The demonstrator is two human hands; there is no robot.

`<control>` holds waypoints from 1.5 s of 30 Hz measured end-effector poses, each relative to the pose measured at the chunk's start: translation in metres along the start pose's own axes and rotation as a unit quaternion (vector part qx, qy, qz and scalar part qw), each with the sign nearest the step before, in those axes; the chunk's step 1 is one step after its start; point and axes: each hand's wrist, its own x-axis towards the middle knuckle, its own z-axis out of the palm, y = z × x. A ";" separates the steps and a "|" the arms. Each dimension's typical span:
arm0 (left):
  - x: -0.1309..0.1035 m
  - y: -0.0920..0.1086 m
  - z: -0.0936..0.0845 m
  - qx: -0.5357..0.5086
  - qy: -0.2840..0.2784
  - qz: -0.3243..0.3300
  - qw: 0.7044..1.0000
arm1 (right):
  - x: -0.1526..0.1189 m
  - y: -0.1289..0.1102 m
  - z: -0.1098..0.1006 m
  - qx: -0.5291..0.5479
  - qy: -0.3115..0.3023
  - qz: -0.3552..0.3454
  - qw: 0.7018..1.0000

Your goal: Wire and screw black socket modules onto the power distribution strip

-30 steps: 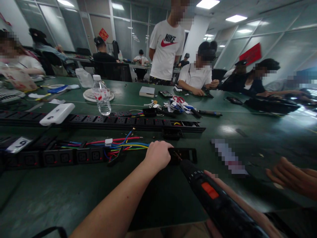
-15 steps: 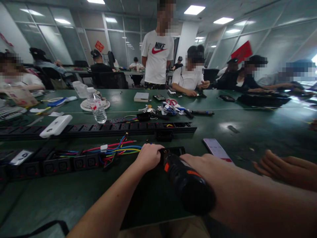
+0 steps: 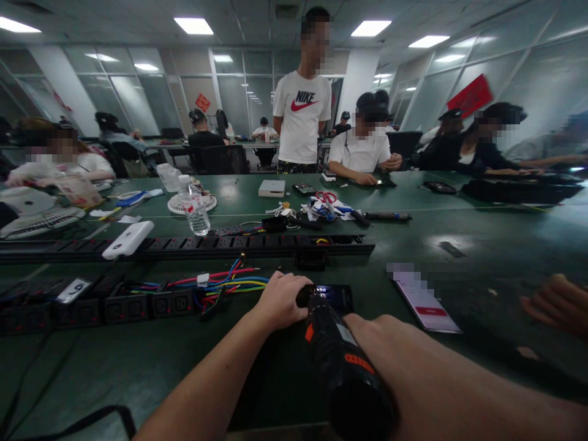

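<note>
My left hand (image 3: 283, 299) is closed round the left end of a small black part (image 3: 339, 296), low over the green table. In my right hand (image 3: 383, 343) is a black power screwdriver (image 3: 353, 373) with orange accents, its front end pointing at that part. A bright glow lies on the part beside the tool's nose; the exact contact point is hidden. Left of my left hand, red, blue and yellow-green wires (image 3: 239, 280) come out of an opened black power strip (image 3: 131, 306).
Behind lies a longer black socket strip (image 3: 239, 244) with a white device (image 3: 128, 239) on it. A bottle (image 3: 197, 214), scissors (image 3: 326, 197) and a phone (image 3: 427, 303) are on the table. A co-worker's hand (image 3: 558, 303) is at the right; several people sit beyond.
The camera view has tilted up slightly and turned a little left. A glow now shows on the black part at the tool's nose. The co-worker's hand at right has drawn farther away.
</note>
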 end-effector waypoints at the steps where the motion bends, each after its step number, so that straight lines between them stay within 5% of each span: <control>1: 0.000 0.000 0.000 0.000 0.005 0.003 1.000 | 0.000 0.000 -0.001 -0.010 -0.007 -0.002 1.000; 15: 0.001 -0.006 0.006 -0.005 0.014 0.019 1.000 | 0.002 -0.013 -0.014 -0.011 -0.014 -0.001 1.000; 26: -0.001 0.000 0.001 -0.015 0.010 -0.001 1.000 | -0.004 -0.021 -0.019 -0.070 -0.084 0.044 0.993; 41: -0.001 -0.003 0.003 -0.019 0.026 0.013 0.999 | 0.003 -0.003 -0.007 -0.082 -0.069 0.043 0.993; 45: 0.000 -0.002 0.001 -0.017 0.019 0.008 1.000 | 0.000 -0.001 0.002 -0.077 -0.009 0.031 0.997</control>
